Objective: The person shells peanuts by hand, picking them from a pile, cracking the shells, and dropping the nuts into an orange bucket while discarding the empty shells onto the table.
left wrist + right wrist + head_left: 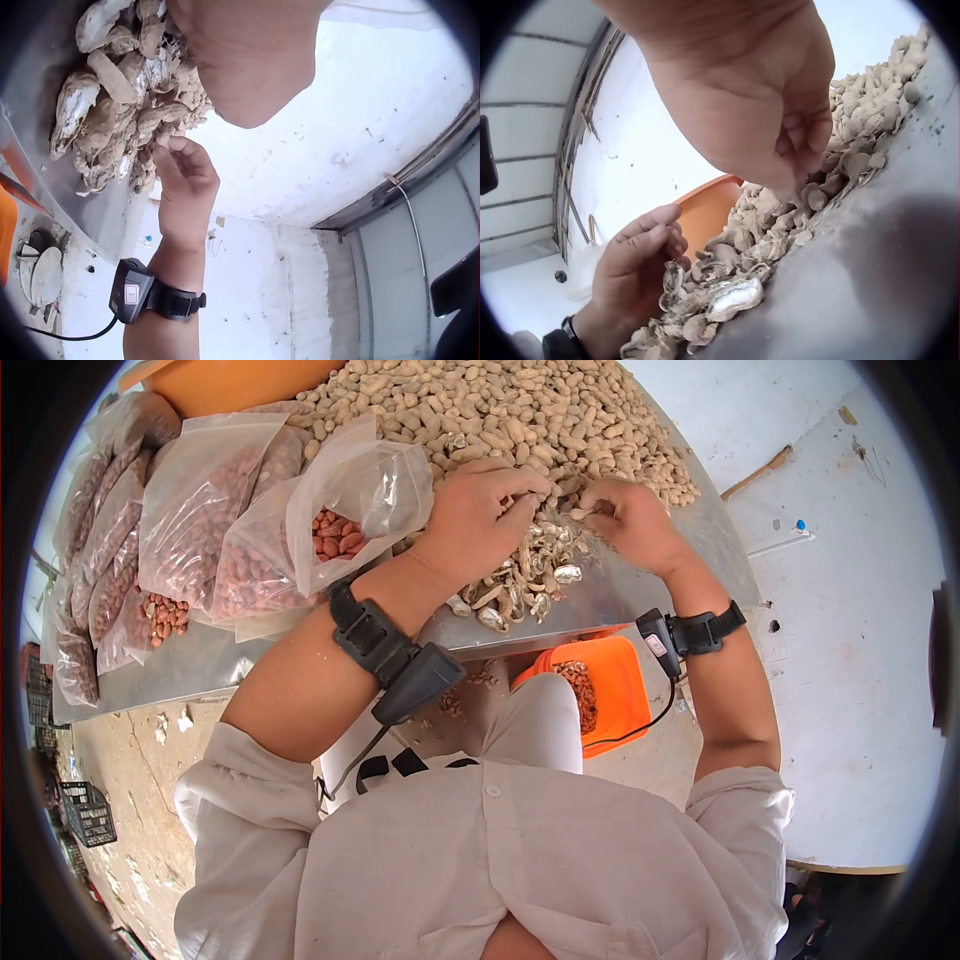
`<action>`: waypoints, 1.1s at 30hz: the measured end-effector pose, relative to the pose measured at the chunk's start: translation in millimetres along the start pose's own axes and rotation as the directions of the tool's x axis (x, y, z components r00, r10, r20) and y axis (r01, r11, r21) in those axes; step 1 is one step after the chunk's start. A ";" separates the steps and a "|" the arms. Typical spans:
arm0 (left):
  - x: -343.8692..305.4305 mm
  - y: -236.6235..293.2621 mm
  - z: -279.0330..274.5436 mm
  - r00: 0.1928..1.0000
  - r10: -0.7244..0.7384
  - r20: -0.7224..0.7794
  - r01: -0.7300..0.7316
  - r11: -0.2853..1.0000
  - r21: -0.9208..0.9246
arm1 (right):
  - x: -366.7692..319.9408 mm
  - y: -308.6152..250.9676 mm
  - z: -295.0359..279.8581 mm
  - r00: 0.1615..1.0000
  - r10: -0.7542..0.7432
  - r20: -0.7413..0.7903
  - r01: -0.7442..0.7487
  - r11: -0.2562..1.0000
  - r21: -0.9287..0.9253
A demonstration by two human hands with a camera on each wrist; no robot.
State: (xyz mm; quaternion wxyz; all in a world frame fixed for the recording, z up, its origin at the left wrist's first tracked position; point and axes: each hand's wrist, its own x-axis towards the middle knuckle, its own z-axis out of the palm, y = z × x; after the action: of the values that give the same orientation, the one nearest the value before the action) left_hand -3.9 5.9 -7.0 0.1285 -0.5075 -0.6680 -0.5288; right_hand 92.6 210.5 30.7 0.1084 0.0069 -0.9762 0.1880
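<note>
Head view: a grey, smooth tabletop [637,588] carries a heap of unshelled peanuts [520,410], flanked by bags of reddish kernels [195,495]; an orange bucket [628,685] stands below its edge. Split shells [515,585] lie between the person's forearms. The right hand [635,525] pinches a single peanut [578,514] between thumb and fingers, just above the near edge of the heap. The left hand [487,515] is bent inward close by; whether its grip contains anything cannot be told.

Left wrist view: the right hand's grip is closed at the fingertips beside the split shells, whose pale linings show. Such a peanut should be light, its shell stiff but brittle, dry and rough rather than slippery; it is best taken across the middle or at the seam.

Right wrist view: the left hand's fingers curl beneath the thumb, hiding the palm.
</note>
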 end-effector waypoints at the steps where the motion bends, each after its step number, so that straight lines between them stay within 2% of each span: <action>1: 0.0 0.3 0.3 1.000 -0.016 0.010 0.016 1.000 -0.016 | -2.0 1.3 1.0 1.000 0.009 0.000 -0.009 0.986 0.165; 3: -0.7 1.8 0.8 0.998 -0.048 0.029 0.049 0.998 -0.046 | -5.2 0.0 3.4 1.000 0.026 0.003 -0.024 0.879 0.476; 6: -0.7 5.4 0.6 0.991 -0.117 0.069 0.126 0.983 -0.136 | -14.1 -21.3 5.6 0.995 0.096 -0.003 -0.064 0.678 0.732; 9: 1.0 11.0 -2.5 0.981 -0.164 0.101 0.186 0.944 -0.274 | -14.5 -30.6 18.4 0.992 0.101 -0.069 0.010 0.495 0.869; 12: 2.1 5.7 -3.6 0.969 -0.211 0.127 0.246 0.868 -0.431 | -13.6 -40.0 25.7 0.983 0.168 -0.074 -0.005 0.427 0.904; 15: 2.3 7.2 -3.0 0.963 -0.234 0.133 0.269 0.806 -0.527 | -11.7 -45.5 30.5 0.977 0.166 -0.136 0.041 0.478 0.877; 18: 2.2 6.2 -1.5 0.958 -0.273 0.088 0.273 0.771 -0.576 | -11.3 -55.7 29.7 0.963 0.210 -0.171 0.059 0.453 0.889; 24: 1.8 5.3 -1.6 0.913 -0.367 0.176 0.362 0.534 -0.764 | -8.5 -63.5 34.1 0.935 0.112 -0.338 0.153 0.731 0.665; 27: 2.1 5.3 -2.4 0.923 -0.360 0.135 0.337 0.587 -0.736 | -7.9 -71.4 35.6 0.918 0.095 -0.386 0.130 0.846 0.517; 30: 1.8 5.4 -2.9 0.904 -0.388 0.182 0.373 0.504 -0.779 | -5.5 -75.0 36.6 0.881 -0.006 -0.473 0.176 0.932 0.316; 33: 1.6 0.1 -0.4 0.916 -0.370 0.155 0.336 0.497 -0.801 | -3.4 -79.9 38.8 0.864 -0.010 -0.503 0.176 0.943 0.284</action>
State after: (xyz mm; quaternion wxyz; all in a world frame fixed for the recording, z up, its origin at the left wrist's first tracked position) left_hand -4.7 6.5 -5.7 -0.2168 -0.3516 -0.4364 -0.7993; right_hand 92.2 121.9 24.0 0.3609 0.0236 -0.8705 0.3338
